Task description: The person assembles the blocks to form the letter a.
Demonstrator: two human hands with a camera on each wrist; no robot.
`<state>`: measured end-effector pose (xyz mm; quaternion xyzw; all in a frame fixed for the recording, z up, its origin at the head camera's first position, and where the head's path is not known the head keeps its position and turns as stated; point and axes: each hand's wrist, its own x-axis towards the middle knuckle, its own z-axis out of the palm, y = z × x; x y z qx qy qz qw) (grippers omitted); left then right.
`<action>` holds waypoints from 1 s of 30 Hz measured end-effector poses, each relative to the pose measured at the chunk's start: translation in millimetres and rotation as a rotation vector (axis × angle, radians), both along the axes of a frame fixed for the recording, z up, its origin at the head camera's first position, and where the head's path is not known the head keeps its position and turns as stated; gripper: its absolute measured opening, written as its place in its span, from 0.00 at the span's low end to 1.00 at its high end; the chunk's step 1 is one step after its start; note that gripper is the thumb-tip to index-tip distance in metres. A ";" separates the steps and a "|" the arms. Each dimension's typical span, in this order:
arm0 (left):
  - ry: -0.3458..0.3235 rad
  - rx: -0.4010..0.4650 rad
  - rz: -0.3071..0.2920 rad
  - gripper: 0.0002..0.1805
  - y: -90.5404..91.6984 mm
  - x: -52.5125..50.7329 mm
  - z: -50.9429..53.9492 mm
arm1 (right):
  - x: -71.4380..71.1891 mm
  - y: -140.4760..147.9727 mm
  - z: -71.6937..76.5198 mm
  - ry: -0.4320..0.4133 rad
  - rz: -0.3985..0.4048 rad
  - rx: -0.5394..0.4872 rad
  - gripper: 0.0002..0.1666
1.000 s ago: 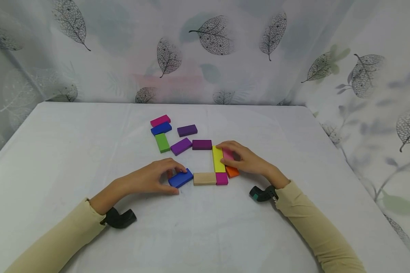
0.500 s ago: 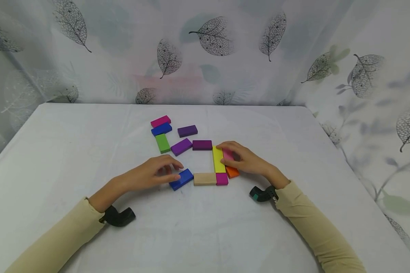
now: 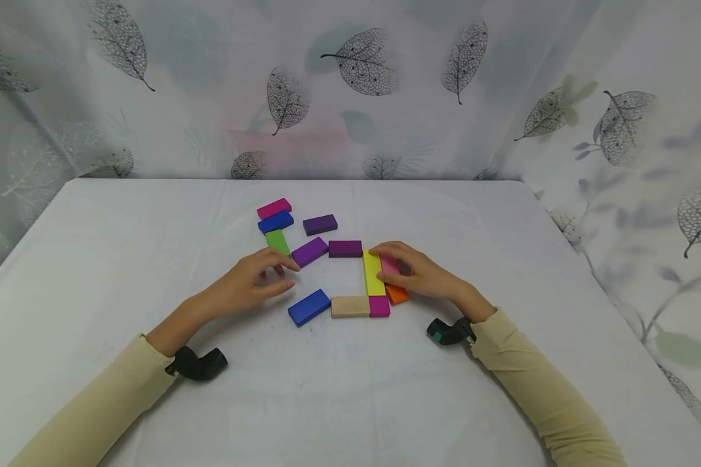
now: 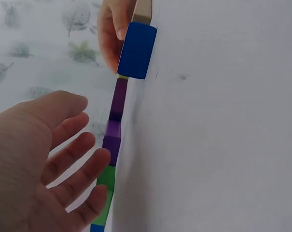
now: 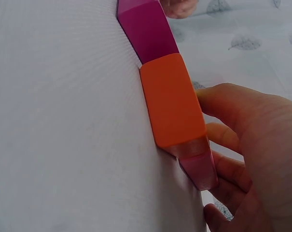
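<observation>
My left hand (image 3: 237, 283) is raised with relaxed, spread fingers and nothing in it, its fingertips near the green block (image 3: 277, 241) and the light purple block (image 3: 310, 251). A blue block (image 3: 309, 307) lies at an angle just below these fingertips; the left wrist view shows the blue block (image 4: 137, 50) beyond the empty left hand (image 4: 49, 159). My right hand (image 3: 423, 274) rests its fingertips on the yellow block (image 3: 372, 279) and over the pink block (image 3: 389, 264). In the right wrist view the hand (image 5: 252, 145) lies beside the orange block (image 5: 173, 104).
A tan block (image 3: 350, 307) and a magenta block (image 3: 380, 306) lie end to end below the yellow one. Dark purple blocks (image 3: 345, 249) (image 3: 320, 224), another blue block (image 3: 276, 222) and a crimson block (image 3: 274, 208) lie farther back on the white table (image 3: 350, 402).
My left hand has let go of the blue block near the front and moved up and left, over part of the green block. My right hand stays where it was.
</observation>
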<state>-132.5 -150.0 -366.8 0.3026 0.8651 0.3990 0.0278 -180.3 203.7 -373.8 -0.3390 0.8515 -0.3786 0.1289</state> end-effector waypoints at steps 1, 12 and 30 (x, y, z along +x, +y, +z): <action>0.001 0.010 0.012 0.15 -0.7 -1.3 -0.1 | -0.3 0.0 -0.1 -0.001 0.001 -0.001 0.30; 0.085 0.083 0.111 0.13 -12.5 -17.7 -7.6 | -1.8 -0.3 -1.6 -0.007 0.003 0.001 0.30; 0.057 -0.075 0.195 0.25 -15.7 -34.6 -10.8 | -1.3 0.5 -1.4 -0.006 -0.006 0.010 0.30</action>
